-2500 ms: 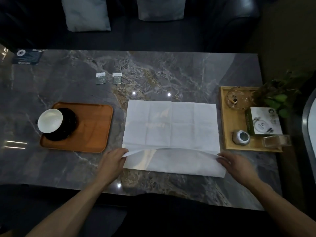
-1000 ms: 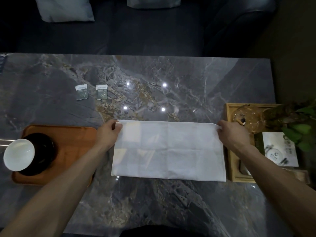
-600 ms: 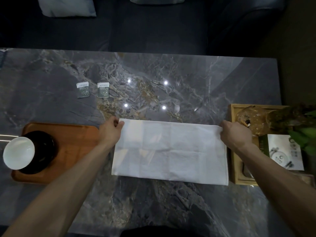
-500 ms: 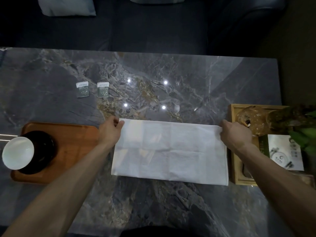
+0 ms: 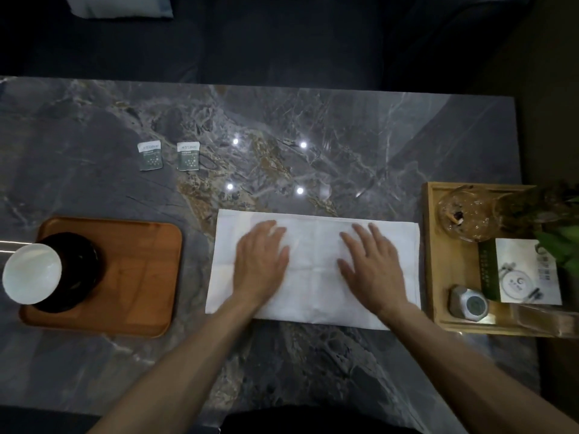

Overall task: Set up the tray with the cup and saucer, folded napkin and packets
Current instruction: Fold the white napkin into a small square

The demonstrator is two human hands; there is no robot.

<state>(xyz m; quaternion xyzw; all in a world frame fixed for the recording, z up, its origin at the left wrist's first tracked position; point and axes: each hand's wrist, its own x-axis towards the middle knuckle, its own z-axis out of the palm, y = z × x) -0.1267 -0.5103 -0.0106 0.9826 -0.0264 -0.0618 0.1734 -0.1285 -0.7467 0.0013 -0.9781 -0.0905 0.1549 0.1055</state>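
Both our palms lie flat and open on the folded napkin, left hand, right hand; we cannot read the two packets. The cup hides much of its saucer on the tray.

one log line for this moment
step: pressing folded napkin flat | left hand, right hand: palms down | tray: cup only
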